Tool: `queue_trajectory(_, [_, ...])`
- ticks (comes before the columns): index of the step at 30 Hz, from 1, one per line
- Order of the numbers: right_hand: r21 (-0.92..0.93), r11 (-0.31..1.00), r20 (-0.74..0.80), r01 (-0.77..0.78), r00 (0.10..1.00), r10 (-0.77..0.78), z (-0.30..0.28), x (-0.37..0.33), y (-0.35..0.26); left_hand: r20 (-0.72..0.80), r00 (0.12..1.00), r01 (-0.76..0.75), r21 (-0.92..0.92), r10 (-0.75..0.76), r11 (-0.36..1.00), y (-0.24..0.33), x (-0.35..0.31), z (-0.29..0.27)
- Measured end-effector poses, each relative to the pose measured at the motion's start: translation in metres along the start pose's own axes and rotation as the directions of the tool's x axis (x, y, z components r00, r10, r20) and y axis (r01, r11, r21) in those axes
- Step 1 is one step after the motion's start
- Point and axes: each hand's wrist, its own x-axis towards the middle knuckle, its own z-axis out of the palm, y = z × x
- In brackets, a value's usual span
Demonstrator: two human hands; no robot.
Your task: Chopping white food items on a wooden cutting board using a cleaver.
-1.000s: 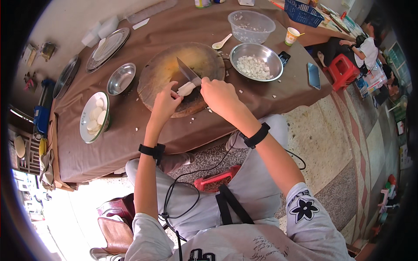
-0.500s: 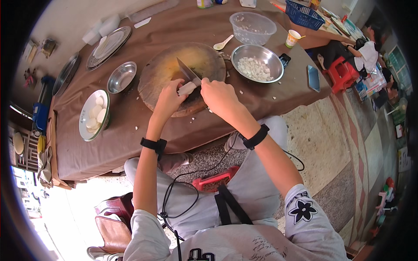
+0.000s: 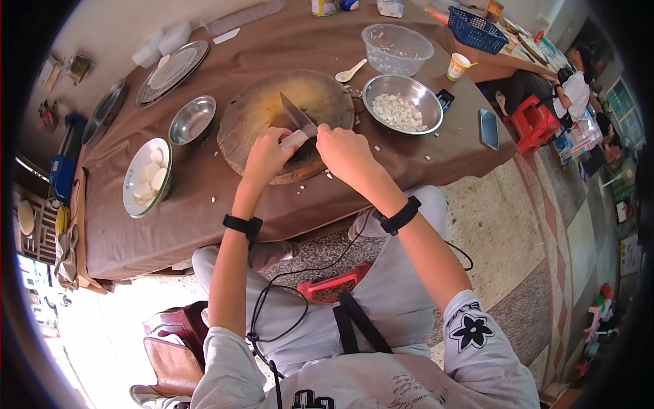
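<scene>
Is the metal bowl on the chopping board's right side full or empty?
Partly full: white diced pieces lie in the metal bowl, bare wall showing above.

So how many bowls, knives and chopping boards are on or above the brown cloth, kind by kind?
Metal bowls: 2
Clear bowl: 1
White bowl: 1
Knife: 1
Chopping board: 1
Total: 6

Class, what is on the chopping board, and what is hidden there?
On or above the board: a knife and a white chunk. The left hand covers part of the chunk; the right hand hides the knife's handle.
</scene>
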Motion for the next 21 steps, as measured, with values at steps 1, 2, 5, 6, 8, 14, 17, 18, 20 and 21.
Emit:
queue_trajectory(1, [-0.003,1.0,0.0,0.003,1.0,-0.003,0.0,0.0,0.001,-0.009,1.0,-0.002,0.013,0.002,1.0,0.0,0.0,0.0])
queue_trajectory(2, [-0.018,1.0,-0.014,0.012,1.0,-0.012,0.001,-0.001,0.003,-0.013,1.0,-0.002,0.01,0.002,1.0,0.0,0.0,0.001])
queue_trajectory(5, [-0.04,0.999,-0.036,-0.014,0.999,0.013,-0.003,-0.005,0.004,-0.013,1.0,-0.01,0.011,0.011,1.0,-0.001,-0.001,0.001])
queue_trajectory(6, [-0.04,0.998,-0.041,-0.056,0.998,0.054,-0.007,-0.007,0.0,-0.025,0.999,-0.024,0.019,0.024,1.0,-0.001,-0.004,0.002])
queue_trajectory(8, [-0.028,0.999,-0.053,-0.046,0.998,0.045,-0.015,-0.011,-0.006,-0.04,0.999,-0.032,0.023,0.033,0.999,-0.001,-0.006,0.003])
queue_trajectory(14, [-0.079,0.997,-0.066,0.007,0.998,-0.012,-0.017,-0.017,-0.022,-0.084,0.995,-0.043,0.013,0.044,0.999,-0.008,-0.004,0.007])
queue_trajectory(17, [-0.085,0.996,-0.07,0.027,0.997,-0.033,-0.012,-0.016,-0.024,-0.086,0.995,-0.042,0.007,0.043,0.999,-0.007,-0.004,0.007])
queue_trajectory(18, [-0.085,0.996,-0.075,0.034,0.996,-0.041,-0.011,-0.017,-0.025,-0.088,0.996,-0.023,0.003,0.023,1.0,-0.005,-0.005,0.008])
queue_trajectory(20, [-0.094,0.995,-0.061,0.024,0.998,-0.03,-0.007,-0.016,-0.026,-0.088,0.996,0.001,-0.009,-0.002,1.0,-0.004,-0.005,0.009])
queue_trajectory(21, [-0.096,0.995,-0.051,0.017,0.998,-0.022,-0.006,-0.016,-0.028,-0.088,0.996,0.008,-0.012,-0.009,1.0,-0.005,-0.005,0.008])
